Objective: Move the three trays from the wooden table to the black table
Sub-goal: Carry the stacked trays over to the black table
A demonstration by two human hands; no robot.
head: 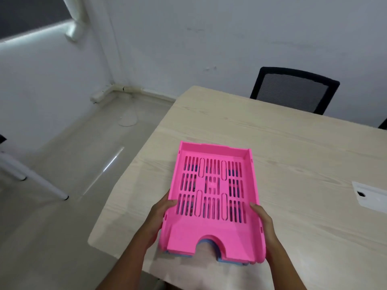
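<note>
Pink slotted plastic tray [211, 197] tops nested stack at 6 o'clock on pale wooden desk [282, 155], near front edge. Left hand [161, 216] and right hand [262, 221] each clamp one long side, thumbs over rims.

Risk, judged: grip may hold pink tray only; blue tray [230, 262] beneath could stick, then drop. Stack near edge could slide off.

Count: one pink, one blue edge visible; third tray not confirmed. Black mesh chair [293, 91] at 1 o'clock. Black table not in view.

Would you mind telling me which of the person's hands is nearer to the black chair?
Right. The right hand grips the pink tray's right edge, on the side toward the black chair beyond the wooden table. The left hand grips the opposite edge, farther away.
</note>
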